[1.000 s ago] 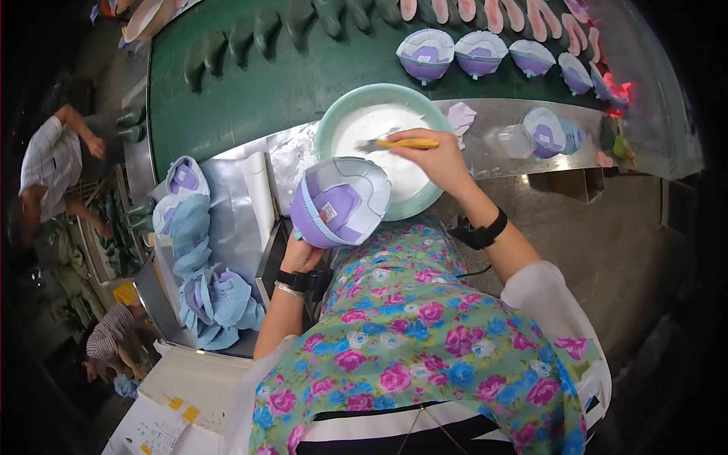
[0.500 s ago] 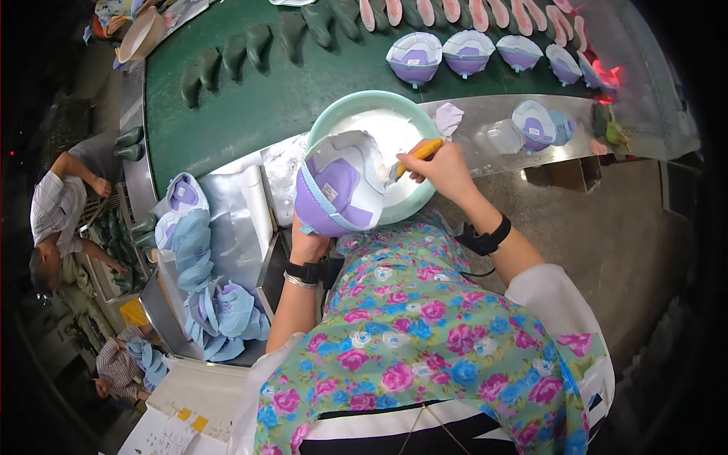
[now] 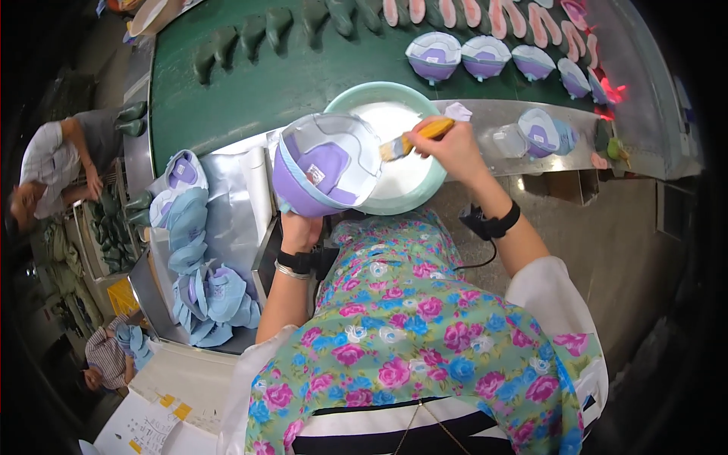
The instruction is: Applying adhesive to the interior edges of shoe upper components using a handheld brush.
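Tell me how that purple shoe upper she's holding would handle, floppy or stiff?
Probably light: the left hand alone holds the shoe upper up from below. It keeps a domed shape, so likely semi-stiff. The brush touching it might push it aside.

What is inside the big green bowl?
The green bowl holds white liquid, like glue or paste. The purple and white shoe piece in the left hand and the brush in the right hand cover part of it.

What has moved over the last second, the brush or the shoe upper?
The right hand drew the brush back from the bowl of white glue to the rim of the purple shoe upper. The left hand still holds that upper, raised slightly.
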A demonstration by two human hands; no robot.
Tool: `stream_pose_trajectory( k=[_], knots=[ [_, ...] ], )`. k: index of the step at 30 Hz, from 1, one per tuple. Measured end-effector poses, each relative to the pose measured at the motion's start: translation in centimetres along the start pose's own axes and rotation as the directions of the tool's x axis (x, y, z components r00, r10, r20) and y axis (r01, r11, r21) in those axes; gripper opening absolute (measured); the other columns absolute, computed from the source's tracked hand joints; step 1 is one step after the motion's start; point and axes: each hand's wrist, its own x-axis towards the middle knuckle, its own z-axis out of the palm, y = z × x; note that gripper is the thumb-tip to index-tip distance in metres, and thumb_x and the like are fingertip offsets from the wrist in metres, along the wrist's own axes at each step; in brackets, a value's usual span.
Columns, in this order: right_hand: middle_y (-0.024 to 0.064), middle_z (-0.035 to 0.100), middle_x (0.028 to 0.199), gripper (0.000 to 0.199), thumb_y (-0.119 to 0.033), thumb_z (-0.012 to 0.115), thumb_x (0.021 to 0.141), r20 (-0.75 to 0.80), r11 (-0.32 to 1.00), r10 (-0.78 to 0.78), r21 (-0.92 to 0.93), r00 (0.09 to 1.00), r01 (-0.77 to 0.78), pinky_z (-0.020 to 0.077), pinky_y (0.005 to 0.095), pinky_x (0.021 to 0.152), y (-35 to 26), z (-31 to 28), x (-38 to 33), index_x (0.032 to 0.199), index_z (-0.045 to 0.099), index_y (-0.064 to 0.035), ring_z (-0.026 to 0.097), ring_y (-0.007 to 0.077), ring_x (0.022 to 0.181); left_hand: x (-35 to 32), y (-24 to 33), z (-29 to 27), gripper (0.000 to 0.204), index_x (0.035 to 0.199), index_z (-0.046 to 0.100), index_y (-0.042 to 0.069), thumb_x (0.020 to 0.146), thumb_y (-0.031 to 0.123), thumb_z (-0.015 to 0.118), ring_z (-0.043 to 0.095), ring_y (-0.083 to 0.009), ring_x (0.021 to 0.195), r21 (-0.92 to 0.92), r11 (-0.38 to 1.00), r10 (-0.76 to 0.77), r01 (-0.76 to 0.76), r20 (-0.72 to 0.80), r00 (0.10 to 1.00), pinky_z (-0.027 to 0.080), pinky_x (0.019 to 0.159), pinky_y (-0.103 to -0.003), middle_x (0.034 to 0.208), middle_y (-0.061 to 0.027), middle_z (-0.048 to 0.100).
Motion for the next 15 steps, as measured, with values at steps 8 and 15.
stream_pose_trajectory(
  k=[8,15],
  knots=[
    [0.0046,0.068,0.085,0.012,-0.005,0.070,0.079,0.484,0.900,-0.432,0.180,0.761,0.396,0.0482,0.0228,0.068,-10.3,2.9,2.6,0.090,0.069,-0.0004,0.061,0.0091,0.075,0.1,2.5,-3.1,0.026,0.095,0.054,-0.001,0.079,0.019,0.058,0.042,-0.0117,0.034,-0.270,0.674,-0.622,0.688,0.296,0.725,0.035,0.030,-0.019,0.064,-0.0088,0.058],
    [0.0040,0.067,0.074,0.016,-0.014,0.071,0.079,0.507,0.943,-0.332,0.146,0.795,0.300,0.0482,0.0235,0.061,-9.8,5.9,6.1,0.088,0.069,-0.0004,0.060,0.0083,0.066,-0.7,1.6,-0.4,0.023,0.074,0.055,0.002,0.085,0.022,0.049,0.043,-0.0129,0.037,-0.238,0.406,-0.643,0.882,0.612,0.461,0.035,0.033,-0.022,0.057,-0.0087,0.052]
  ],
)
